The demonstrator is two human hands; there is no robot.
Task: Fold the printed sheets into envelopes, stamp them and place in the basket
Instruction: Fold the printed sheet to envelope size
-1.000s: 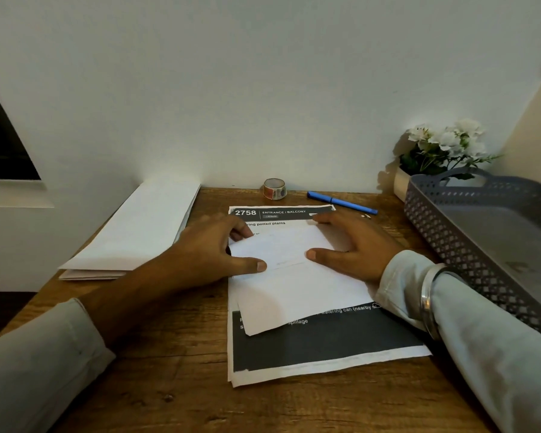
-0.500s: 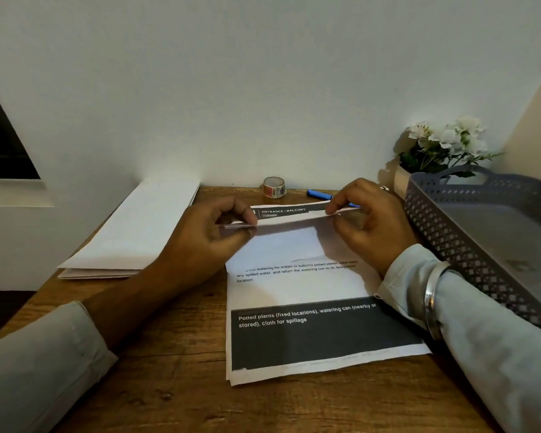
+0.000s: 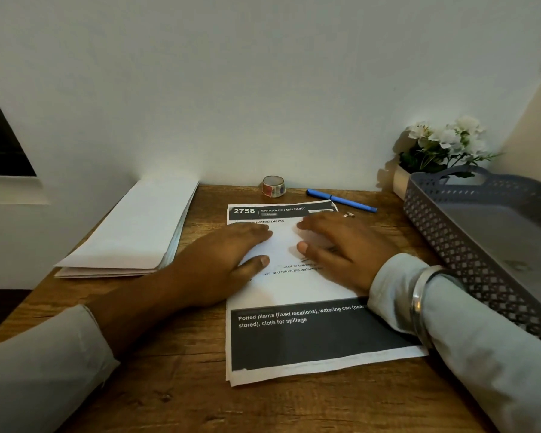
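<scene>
A stack of printed sheets (image 3: 310, 339) lies in the middle of the wooden desk (image 3: 185, 385), with a dark band at its near end and a "2758" header at its far end. On its upper half rests a folded white sheet (image 3: 283, 245). My left hand (image 3: 222, 264) lies flat on the sheet's left part and my right hand (image 3: 341, 248) lies flat on its right part; neither grips anything. A pile of white envelopes (image 3: 135, 226) sits at the left. The grey perforated basket (image 3: 434, 232) stands at the right. A small roll of stamps (image 3: 273, 186) stands by the wall.
A blue pen (image 3: 341, 200) lies behind the sheets, near the wall. A white pot of white flowers (image 3: 444, 145) stands in the back right corner behind the basket. The wall closes the desk's far side. Bare wood shows in front of the sheets.
Half a second ago both hands pinched the sheet's far edge, lifted off the stack. That edge is down now, and both hands have spread flat on the folded sheet.
</scene>
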